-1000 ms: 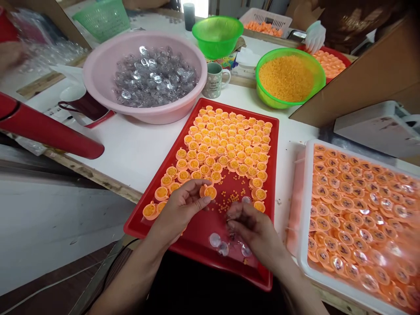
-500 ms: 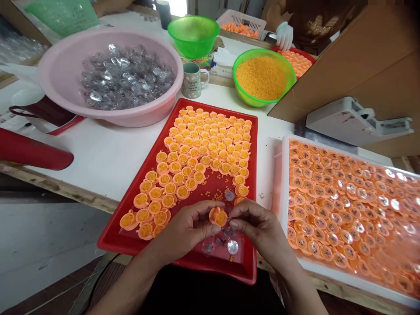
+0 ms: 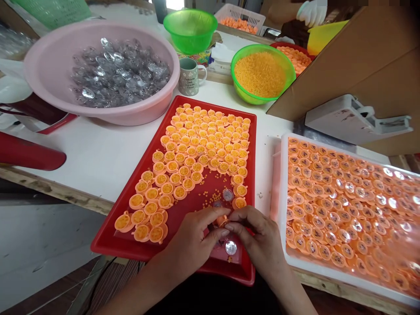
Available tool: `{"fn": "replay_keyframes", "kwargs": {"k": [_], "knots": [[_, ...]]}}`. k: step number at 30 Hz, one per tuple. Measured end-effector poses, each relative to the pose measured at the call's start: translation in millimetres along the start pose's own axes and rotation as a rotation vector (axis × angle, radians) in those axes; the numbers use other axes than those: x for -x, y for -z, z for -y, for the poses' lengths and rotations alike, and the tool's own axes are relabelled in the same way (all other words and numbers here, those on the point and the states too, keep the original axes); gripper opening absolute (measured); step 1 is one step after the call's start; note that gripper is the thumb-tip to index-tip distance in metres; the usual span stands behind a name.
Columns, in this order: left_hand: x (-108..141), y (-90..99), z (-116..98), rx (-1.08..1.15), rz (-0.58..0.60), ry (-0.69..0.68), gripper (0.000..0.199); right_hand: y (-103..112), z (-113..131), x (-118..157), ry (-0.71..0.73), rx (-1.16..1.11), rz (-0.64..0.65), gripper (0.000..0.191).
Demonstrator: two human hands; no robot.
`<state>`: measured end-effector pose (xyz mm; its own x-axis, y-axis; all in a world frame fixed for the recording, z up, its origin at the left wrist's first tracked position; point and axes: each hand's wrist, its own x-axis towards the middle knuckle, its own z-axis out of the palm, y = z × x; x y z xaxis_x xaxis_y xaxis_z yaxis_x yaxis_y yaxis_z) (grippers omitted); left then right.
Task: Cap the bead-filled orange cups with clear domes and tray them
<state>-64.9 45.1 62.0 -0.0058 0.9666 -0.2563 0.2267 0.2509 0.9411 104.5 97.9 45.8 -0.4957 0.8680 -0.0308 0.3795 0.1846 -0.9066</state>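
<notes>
A small orange cup (image 3: 222, 220) is between my two hands over the front right of the red tray (image 3: 127, 203). My left hand (image 3: 197, 236) has its thumb and fingers closed round it from the left. My right hand (image 3: 257, 232) pinches at its rim from the right; fingers mostly cover the cup, and anything else there is too small to tell. Clear round lids (image 3: 230, 248) lie on the tray below and above my hands. Rows of orange cups on saucers (image 3: 175, 178), filled with orange bits, cover the tray's back and left. Loose orange bits are scattered behind my hands.
A pink basin (image 3: 36, 74) of clear lids stands back left, beside a mug (image 3: 188, 78). Green bowls (image 3: 241, 94) stand behind. At right is a white tray (image 3: 284, 197) of lidded cups, with cardboard (image 3: 334, 78) behind. A person's gloved hand (image 3: 311, 13) holds a yellow bowl (image 3: 323, 37).
My hands have come together over the cup, which is now tilted and mostly hidden. The person's gloved hand has moved up and right, and a yellow bowl has appeared. The view has shifted slightly.
</notes>
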Motion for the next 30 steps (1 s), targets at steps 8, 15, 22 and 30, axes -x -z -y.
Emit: {"fn": "replay_keyframes", "kwargs": {"k": [8, 15, 22, 30], "knots": [[10.1, -4.6, 12.9, -0.090, -0.042, -0.202, 0.044, 0.5, 6.0, 13.2, 0.213, 0.133, -0.114, 0.016], [8.1, -11.8, 16.4, 0.033, -0.099, -0.226, 0.033, -5.1, -1.8, 12.4, 0.111, 0.012, -0.046, 0.025], [6.0, -11.0, 7.2, 0.376, -0.146, 0.066, 0.017, -2.3, 4.2, 12.6, 0.073, 0.009, -0.065, 0.022], [2.0, -12.9, 9.7, 0.126, -0.111, -0.070, 0.011, -15.4, -1.5, 24.7, -0.113, -0.112, -0.095, 0.011]]}}
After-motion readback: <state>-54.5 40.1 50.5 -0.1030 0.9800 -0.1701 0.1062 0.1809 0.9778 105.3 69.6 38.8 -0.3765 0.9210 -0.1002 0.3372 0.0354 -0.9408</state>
